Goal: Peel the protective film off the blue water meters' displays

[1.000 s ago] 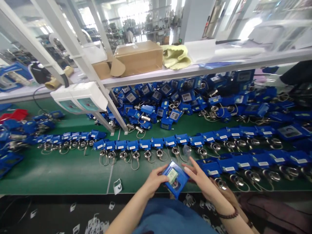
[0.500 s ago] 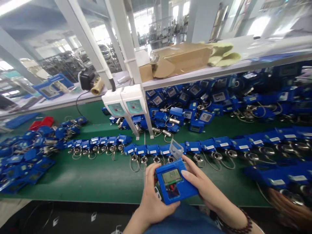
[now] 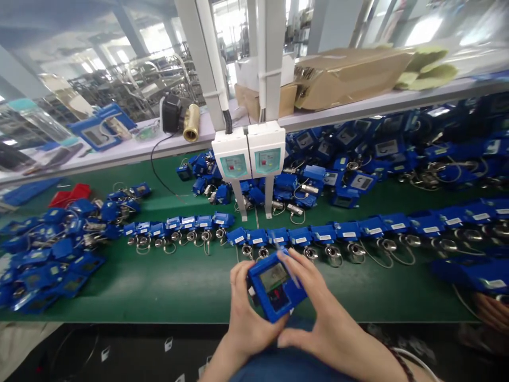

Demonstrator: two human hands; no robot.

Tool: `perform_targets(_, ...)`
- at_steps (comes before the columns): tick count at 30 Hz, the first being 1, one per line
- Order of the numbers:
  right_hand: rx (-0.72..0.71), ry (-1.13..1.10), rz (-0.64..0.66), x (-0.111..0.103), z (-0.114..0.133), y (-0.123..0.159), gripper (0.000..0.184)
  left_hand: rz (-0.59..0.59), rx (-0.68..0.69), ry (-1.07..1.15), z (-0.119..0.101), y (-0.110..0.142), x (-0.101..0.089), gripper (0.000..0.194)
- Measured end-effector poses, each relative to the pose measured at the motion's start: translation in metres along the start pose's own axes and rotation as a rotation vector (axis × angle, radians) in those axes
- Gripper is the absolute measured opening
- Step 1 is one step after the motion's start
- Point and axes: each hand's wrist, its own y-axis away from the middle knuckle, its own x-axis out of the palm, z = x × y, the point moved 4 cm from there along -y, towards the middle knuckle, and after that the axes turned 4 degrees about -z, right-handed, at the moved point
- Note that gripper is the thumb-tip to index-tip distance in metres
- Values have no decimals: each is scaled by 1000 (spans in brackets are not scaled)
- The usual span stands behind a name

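Fingers (image 3: 239, 281) of the left hand (image 3: 247, 325) grip a blue electronic meter (image 3: 274, 289) by its edge; those of the right hand (image 3: 325, 309) reach over its upper corner, thumb (image 3: 296, 337) spread apart, at a blurred clear panel (image 3: 295, 278), though I cannot tell whether they hold it. Tilting the meter or a slack fingertip could let that panel slide off, while a forward swing could knock the row of labelled blue meters (image 3: 323, 233) just beyond the fingertips.

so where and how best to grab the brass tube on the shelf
Probably around the middle of the brass tube, reaching from above and closing across its rounded sides. Its open end faces the camera, a black thing sits close on its left and a post stands near its right.
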Motion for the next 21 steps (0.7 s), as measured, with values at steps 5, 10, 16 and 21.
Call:
perform_targets(5,-242,56,-184,-18,9,4,66,-40,-6,56,-10,-3,-8,80)
perform_targets(10,-410,5,-46,-19,17,-3,71,-70,-1,73,-22,-2,-3,79)
perform_targets(16,129,-275,-74,-37,-2,-23,83,-18,43,39,-40,1,1,81)
perform_targets(21,342,-444,394,-34,-4,-27,91,32,76,8,-50,5,2,83)
